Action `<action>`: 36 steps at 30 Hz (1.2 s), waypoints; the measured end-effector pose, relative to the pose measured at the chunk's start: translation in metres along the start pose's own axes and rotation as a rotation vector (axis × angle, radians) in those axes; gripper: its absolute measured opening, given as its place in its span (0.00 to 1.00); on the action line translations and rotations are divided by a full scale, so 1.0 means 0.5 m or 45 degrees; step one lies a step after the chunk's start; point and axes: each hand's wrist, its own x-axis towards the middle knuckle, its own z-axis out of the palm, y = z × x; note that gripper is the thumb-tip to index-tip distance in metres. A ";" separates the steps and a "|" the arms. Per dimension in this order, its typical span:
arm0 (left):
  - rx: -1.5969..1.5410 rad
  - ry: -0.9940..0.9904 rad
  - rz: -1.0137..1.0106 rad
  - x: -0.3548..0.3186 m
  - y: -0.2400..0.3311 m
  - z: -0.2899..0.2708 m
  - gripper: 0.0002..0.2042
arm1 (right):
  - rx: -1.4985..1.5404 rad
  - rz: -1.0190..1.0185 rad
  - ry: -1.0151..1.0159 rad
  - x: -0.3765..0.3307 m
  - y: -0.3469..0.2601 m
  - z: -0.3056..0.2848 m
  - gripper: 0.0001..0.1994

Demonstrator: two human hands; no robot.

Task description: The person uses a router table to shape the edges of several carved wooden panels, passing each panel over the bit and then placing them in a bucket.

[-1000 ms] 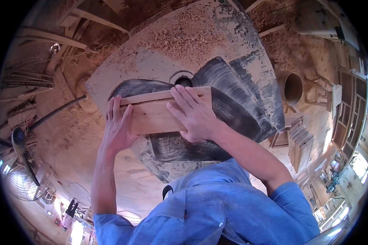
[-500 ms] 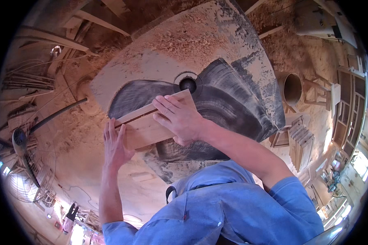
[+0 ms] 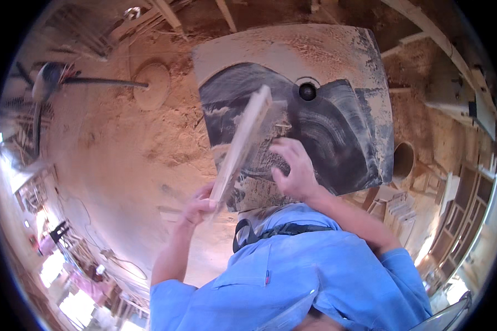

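Flat wooden board (image 3: 242, 144), sawdust-dusted table (image 3: 342, 60)

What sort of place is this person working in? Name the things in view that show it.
Most likely a woodworking shop. A dark machine table with a round hole is strewn with sawdust, sawdust covers the floor, and the left hand holds a wooden board on edge, with the right hand beside it.
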 end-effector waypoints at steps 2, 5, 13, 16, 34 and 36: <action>-0.291 -0.016 -0.027 -0.022 -0.053 0.035 0.55 | 0.200 0.398 -0.205 0.017 0.007 0.005 0.27; -0.845 -0.166 0.211 -0.005 -0.091 0.148 0.55 | 1.086 0.920 -0.620 0.008 0.038 0.025 0.33; -0.706 -0.481 0.724 0.032 -0.116 0.295 0.44 | 1.378 0.772 -0.445 -0.047 -0.058 -0.091 0.31; -0.766 -0.204 0.536 0.069 -0.130 0.264 0.35 | 0.982 0.708 -0.421 -0.088 -0.049 -0.151 0.29; -1.112 0.189 0.504 0.186 -0.162 0.500 0.23 | 0.922 0.809 -0.218 -0.312 0.009 -0.267 0.30; -1.067 0.207 0.467 0.186 -0.158 0.535 0.23 | 0.883 0.821 -0.183 -0.324 0.021 -0.281 0.30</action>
